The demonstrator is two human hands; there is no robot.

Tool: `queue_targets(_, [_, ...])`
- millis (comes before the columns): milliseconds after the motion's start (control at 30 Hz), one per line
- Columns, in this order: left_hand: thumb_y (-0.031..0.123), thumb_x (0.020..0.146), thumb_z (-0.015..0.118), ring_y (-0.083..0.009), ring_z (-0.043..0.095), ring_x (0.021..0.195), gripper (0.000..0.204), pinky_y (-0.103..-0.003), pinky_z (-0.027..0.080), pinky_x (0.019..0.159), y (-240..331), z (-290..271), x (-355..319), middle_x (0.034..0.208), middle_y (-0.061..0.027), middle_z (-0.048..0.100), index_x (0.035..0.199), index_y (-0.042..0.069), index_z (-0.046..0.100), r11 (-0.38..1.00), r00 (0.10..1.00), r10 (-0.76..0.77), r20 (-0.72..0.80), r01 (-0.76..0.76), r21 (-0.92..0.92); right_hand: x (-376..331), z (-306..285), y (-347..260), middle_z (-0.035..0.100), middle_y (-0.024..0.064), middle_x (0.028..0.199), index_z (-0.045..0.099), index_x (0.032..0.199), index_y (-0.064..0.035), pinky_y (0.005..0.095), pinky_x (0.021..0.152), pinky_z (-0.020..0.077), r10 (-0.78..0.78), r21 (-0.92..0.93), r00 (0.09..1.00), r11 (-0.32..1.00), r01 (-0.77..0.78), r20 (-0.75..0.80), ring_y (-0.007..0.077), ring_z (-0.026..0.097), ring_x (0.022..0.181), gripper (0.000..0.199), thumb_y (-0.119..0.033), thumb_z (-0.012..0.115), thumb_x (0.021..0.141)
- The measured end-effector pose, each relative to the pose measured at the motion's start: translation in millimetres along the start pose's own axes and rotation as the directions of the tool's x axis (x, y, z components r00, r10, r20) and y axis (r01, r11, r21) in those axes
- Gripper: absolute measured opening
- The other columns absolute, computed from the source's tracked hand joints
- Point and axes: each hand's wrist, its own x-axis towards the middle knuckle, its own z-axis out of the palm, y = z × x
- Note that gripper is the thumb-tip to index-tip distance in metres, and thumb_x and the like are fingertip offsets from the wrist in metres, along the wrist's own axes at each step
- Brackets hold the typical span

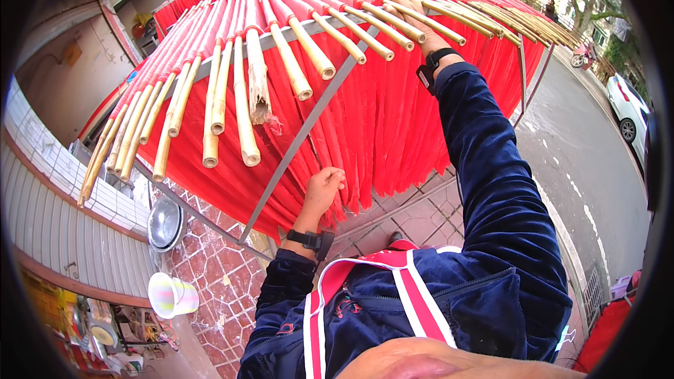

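My right hand (413, 20) reaches forward to the rack's near edge, its fingers wrapped over the end of a bamboo pole (442, 28) in the row. Long red strands (365, 119) hang from the poles like a dense curtain. Lower and to the left, my left hand (324, 189) has its fingers curled in front of the strands' lower part; whether anything is pinched in it I cannot make out. One thicker pole (258, 91) nearby has a split, broken end. Both wrists wear black bands.
A grey metal frame (302, 144) carries the poles, with a slanting bar before me. On the tiled floor at left stand a metal basin (166, 224) and a pale bucket (173, 295). A road with a parked white car (627, 116) runs along the right.
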Motion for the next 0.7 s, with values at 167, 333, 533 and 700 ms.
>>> queue_targets(167, [0.013, 0.096, 0.057, -0.0119, 0.065, 0.073, 0.019, -0.024, 0.052, 0.066, -6, -18, -18, 0.086, -0.0057, 0.068, 0.103, -0.003, 0.065, 0.991, 0.995, -0.064, -0.078, 0.072, 0.112, -1, 1, 0, 0.067, 0.0043, 0.117, 0.067, 0.1, -0.0182, 0.0424, 0.093, 0.0453, 0.012, 0.006, 1.0, 1.0, -0.012, 0.003, 0.0261, 0.062, 0.107, 0.023, -0.033, 0.05, 0.095])
queue_targets(333, [0.013, 0.096, 0.056, -0.0115, 0.064, 0.072, 0.019, -0.024, 0.051, 0.065, -4, -28, -17, 0.087, -0.0064, 0.069, 0.103, -0.002, 0.066, 0.99, 0.992, -0.068, -0.11, 0.08, 0.112, 6, 11, 4, 0.067, 0.0044, 0.118, 0.068, 0.101, -0.019, 0.0421, 0.094, 0.0455, -0.004, 0.011, 0.999, 1.0, 0.004, 0.036, 0.0257, 0.062, 0.11, 0.024, -0.034, 0.049, 0.095])
queue_targets(533, [0.017, 0.098, 0.057, -0.0108, 0.065, 0.072, 0.021, -0.022, 0.051, 0.064, -7, -6, 5, 0.09, -0.0058, 0.069, 0.105, 0.0, 0.066, 0.995, 0.997, -0.055, -0.06, 0.06, 0.074, 14, 22, 7, 0.067, 0.0045, 0.119, 0.069, 0.101, -0.0199, 0.0417, 0.096, 0.0457, -0.006, -0.015, 0.996, 1.0, 0.007, 0.085, 0.0252, 0.062, 0.112, 0.025, -0.035, 0.049, 0.095])
queue_targets(700, [0.016, 0.099, 0.055, -0.0103, 0.065, 0.073, 0.02, -0.022, 0.051, 0.065, -13, 28, 21, 0.09, -0.0055, 0.069, 0.106, 0.0, 0.065, 0.994, 0.995, -0.1, 0.013, 0.099, 0.035, 9, 27, 10, 0.07, 0.0067, 0.113, 0.071, 0.108, -0.0152, 0.0442, 0.092, 0.0414, 0.125, 0.136, 0.991, 0.982, -0.13, 0.05, 0.0268, 0.061, 0.105, 0.036, -0.042, 0.049, 0.097])
